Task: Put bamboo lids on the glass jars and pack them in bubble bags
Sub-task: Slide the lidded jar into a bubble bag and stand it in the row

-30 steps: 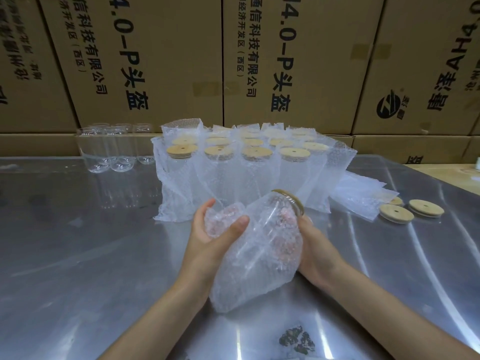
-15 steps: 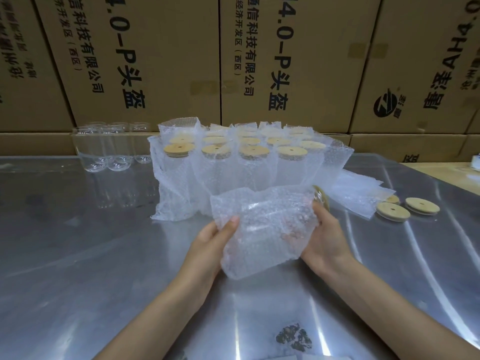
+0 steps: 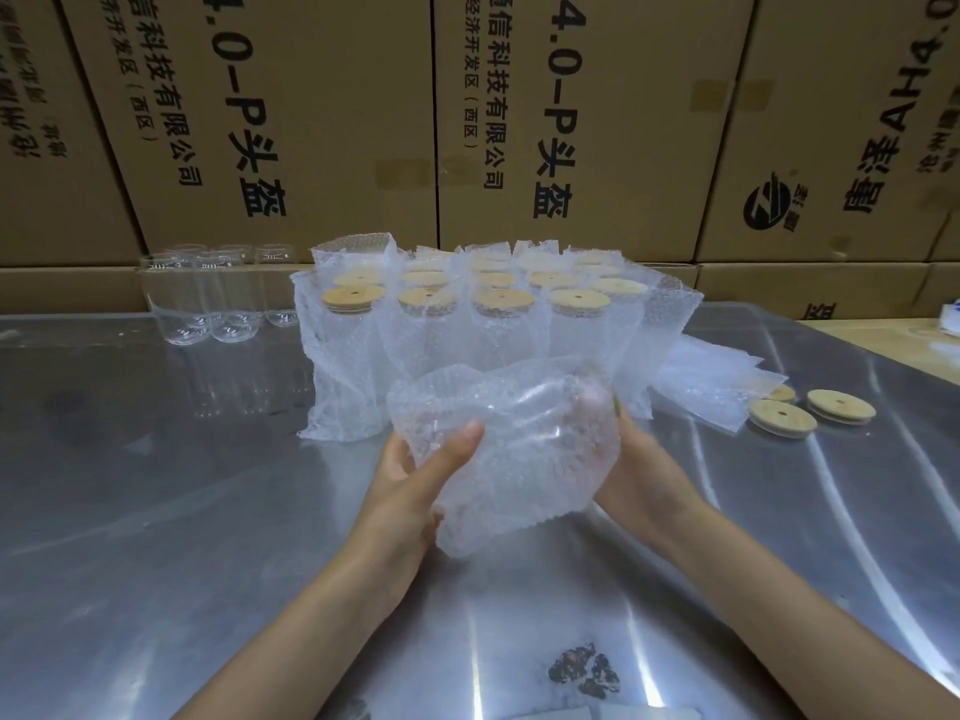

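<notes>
I hold a clear bubble bag (image 3: pixel 511 449) with a glass jar inside it, lying on its side above the steel table. My left hand (image 3: pixel 415 491) grips the bag's left end, thumb across the front. My right hand (image 3: pixel 639 475) grips the right end, where the jar's lid is hidden by the bag. Behind them stand several packed jars with bamboo lids (image 3: pixel 498 314) in bubble bags. Several bare glass jars (image 3: pixel 218 298) stand at the back left. Loose bamboo lids (image 3: pixel 810 413) lie at the right.
The steel table (image 3: pixel 156 511) runs across the whole foreground. A stack of flat bubble bags (image 3: pixel 711 376) lies right of the packed jars. Printed cardboard boxes (image 3: pixel 322 122) wall off the back. A dark smudge (image 3: pixel 584 670) marks the table near me.
The bagged jar has turned from tilted to lying sideways between my hands, and the bag now covers the lid that showed at its right end. Both hands kept their hold.
</notes>
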A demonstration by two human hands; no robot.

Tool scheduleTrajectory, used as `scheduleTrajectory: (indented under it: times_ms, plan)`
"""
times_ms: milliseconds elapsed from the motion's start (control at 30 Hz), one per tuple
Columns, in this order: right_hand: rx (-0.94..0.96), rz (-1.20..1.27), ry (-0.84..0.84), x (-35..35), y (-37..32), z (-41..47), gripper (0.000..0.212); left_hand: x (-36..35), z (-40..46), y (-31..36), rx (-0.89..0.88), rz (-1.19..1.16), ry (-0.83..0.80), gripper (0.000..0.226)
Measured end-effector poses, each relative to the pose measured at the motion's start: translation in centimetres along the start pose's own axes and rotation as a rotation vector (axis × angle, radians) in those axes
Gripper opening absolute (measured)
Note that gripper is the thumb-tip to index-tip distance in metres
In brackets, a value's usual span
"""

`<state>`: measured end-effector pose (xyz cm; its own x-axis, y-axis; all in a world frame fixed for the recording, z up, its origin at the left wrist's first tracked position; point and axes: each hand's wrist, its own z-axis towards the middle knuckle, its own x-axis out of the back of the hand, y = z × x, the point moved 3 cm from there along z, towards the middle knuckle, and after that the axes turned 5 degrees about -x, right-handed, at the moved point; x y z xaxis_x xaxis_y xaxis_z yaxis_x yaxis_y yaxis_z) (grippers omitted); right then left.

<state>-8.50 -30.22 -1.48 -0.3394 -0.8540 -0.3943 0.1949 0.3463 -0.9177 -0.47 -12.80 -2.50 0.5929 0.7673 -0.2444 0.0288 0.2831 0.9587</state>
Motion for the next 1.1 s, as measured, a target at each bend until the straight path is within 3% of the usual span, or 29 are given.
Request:
scheduleTrajectory:
  times_ms: [100,167,233,400,500,667,800,867,1000,1100]
  plan:
    - [0.022,0.028,0.188,0.6,-1.0,0.1,0.076,0.3,0.2,0.0,0.051,-0.136,0.063,0.092]
    - [0.007,0.101,0.242,1.1,-1.3,0.0,0.080,0.3,0.2,0.2,0.047,-0.238,0.034,0.079]
    - [-0.072,0.113,0.115,0.4,-0.6,-0.2,0.093,-0.2,0.2,0.5,0.048,-0.344,-0.015,0.061]
    - [-0.153,-0.220,-0.321,-3.3,3.5,-1.0,0.113,-0.9,0.1,0.7,0.021,-0.400,-0.022,0.066]
    - [-0.064,-0.188,-0.426,-5.2,4.2,-1.7,0.081,-1.2,-0.2,0.0,-0.004,-0.308,0.030,0.081]
    - [-0.105,0.094,-0.184,-4.0,2.6,-1.3,0.065,-2.3,-0.5,-0.9,-0.115,-0.163,-0.033,0.086]
    - [-0.023,0.228,-0.149,-2.8,0.3,-1.1,0.043,-2.9,-0.6,-0.5,-0.207,-0.072,-0.115,0.067]
    - [0.022,0.223,-0.134,-2.4,-0.4,-1.3,0.049,-3.1,-0.6,-0.6,-0.222,-0.010,-0.186,0.060]
    - [0.104,0.100,-0.102,-1.9,-1.0,-1.7,0.071,-3.3,-0.7,-1.0,-0.174,0.074,-0.234,0.080]
    - [0.193,-0.036,-0.128,-2.0,-1.3,-2.0,0.072,-3.4,-0.8,-0.9,-0.189,0.167,-0.324,0.068]
